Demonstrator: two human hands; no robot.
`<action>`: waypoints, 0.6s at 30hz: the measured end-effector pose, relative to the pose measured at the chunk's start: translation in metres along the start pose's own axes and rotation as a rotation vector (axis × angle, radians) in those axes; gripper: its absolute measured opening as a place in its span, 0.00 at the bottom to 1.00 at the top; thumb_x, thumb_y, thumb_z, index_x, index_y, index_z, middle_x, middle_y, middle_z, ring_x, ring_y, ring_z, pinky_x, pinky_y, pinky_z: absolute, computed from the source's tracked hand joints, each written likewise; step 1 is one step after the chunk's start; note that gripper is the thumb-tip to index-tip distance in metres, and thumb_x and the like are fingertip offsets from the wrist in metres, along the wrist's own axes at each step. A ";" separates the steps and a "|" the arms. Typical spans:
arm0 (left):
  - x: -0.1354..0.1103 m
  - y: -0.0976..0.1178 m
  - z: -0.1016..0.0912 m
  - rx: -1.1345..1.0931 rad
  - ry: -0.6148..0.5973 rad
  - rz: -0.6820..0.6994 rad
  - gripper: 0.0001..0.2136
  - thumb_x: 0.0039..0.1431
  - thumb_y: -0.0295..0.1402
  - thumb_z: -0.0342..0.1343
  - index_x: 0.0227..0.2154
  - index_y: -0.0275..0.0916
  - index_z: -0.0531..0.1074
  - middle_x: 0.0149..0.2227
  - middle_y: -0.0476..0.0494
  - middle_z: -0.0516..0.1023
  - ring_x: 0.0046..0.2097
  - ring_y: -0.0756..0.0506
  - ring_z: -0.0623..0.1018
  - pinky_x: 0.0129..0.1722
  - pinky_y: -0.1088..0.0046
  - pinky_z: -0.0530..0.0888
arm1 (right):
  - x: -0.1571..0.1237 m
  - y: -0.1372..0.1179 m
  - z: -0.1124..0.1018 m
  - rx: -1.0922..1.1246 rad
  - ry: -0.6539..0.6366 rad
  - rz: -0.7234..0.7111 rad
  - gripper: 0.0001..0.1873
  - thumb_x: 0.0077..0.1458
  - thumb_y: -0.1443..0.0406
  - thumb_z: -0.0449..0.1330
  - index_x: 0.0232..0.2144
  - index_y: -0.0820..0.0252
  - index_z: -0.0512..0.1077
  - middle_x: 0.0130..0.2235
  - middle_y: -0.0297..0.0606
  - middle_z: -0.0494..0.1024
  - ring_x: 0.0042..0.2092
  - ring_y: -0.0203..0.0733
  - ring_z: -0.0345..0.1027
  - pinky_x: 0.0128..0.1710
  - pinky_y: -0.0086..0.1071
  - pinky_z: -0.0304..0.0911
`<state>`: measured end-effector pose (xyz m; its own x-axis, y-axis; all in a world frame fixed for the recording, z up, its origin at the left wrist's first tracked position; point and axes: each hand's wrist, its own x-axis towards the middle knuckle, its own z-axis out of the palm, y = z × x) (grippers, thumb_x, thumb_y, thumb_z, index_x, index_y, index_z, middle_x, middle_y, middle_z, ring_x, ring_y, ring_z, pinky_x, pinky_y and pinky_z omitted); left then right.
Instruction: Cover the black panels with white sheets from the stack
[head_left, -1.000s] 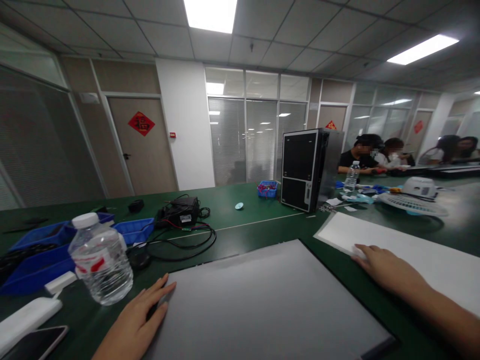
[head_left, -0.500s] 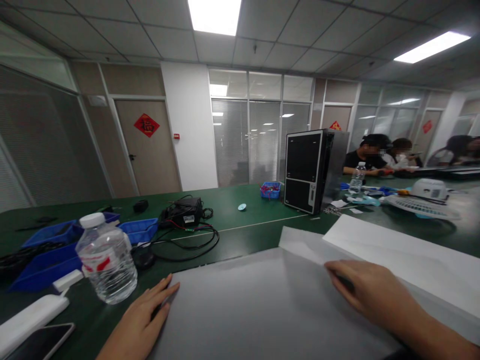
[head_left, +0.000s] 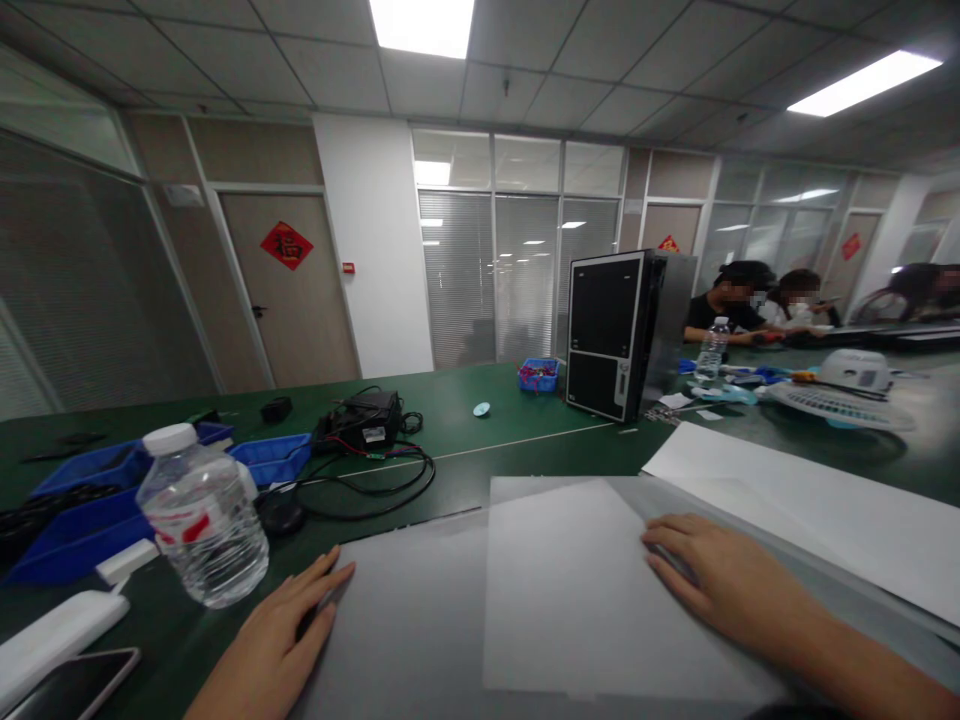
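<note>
A large grey sheet [head_left: 412, 610], smooth and slightly see-through, lies flat in front of me. A paler four-sided patch [head_left: 562, 600] shows on it between my hands; whether it is a fold, a second layer or something beneath, I cannot tell. At the sheet's left edge rests my left hand [head_left: 274, 635], fingers stretched and thumb apart. My right hand [head_left: 739, 575] lies on the right part, fingers extended, with a shaded gap above the thumb. To its right is a white sheet [head_left: 810, 510], overlapping the grey one.
A water bottle [head_left: 206, 520], a phone [head_left: 75, 685] and blue trays [head_left: 97, 530] stand left. Behind are a black adapter with cables [head_left: 367, 420], a small blue basket [head_left: 538, 375] and a computer case [head_left: 626, 335]. People sit at the far right beyond a white fan-like device [head_left: 855, 390].
The grey sheet's raised right portion has come down flat, and the pale patch now shows. My right hand has flattened onto the sheet; my left hand stays at the left edge.
</note>
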<state>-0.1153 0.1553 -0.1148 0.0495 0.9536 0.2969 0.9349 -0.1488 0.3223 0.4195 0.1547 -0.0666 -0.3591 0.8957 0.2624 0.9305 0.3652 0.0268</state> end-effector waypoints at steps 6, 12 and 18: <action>0.000 0.000 0.001 0.007 0.005 0.007 0.23 0.63 0.46 0.47 0.56 0.50 0.76 0.66 0.46 0.70 0.65 0.37 0.71 0.66 0.48 0.64 | -0.005 -0.033 -0.006 0.195 -0.078 -0.147 0.21 0.69 0.53 0.51 0.56 0.48 0.76 0.59 0.40 0.77 0.59 0.52 0.70 0.62 0.51 0.64; 0.001 -0.002 0.002 0.012 -0.020 0.012 0.24 0.64 0.47 0.44 0.57 0.50 0.76 0.66 0.45 0.69 0.67 0.38 0.70 0.67 0.50 0.63 | -0.007 -0.042 -0.009 0.138 0.022 -0.232 0.20 0.68 0.52 0.54 0.55 0.48 0.77 0.61 0.42 0.75 0.62 0.58 0.68 0.60 0.54 0.63; 0.001 0.003 -0.002 0.024 -0.035 0.004 0.22 0.64 0.44 0.45 0.55 0.54 0.77 0.67 0.48 0.67 0.66 0.36 0.70 0.66 0.47 0.64 | -0.001 -0.024 -0.018 0.040 -0.023 -0.156 0.24 0.72 0.59 0.46 0.38 0.56 0.81 0.37 0.43 0.82 0.41 0.49 0.76 0.44 0.45 0.69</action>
<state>-0.1133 0.1552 -0.1121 0.0651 0.9616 0.2666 0.9429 -0.1467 0.2989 0.3987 0.1400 -0.0505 -0.5009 0.8328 0.2358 0.8600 0.5096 0.0271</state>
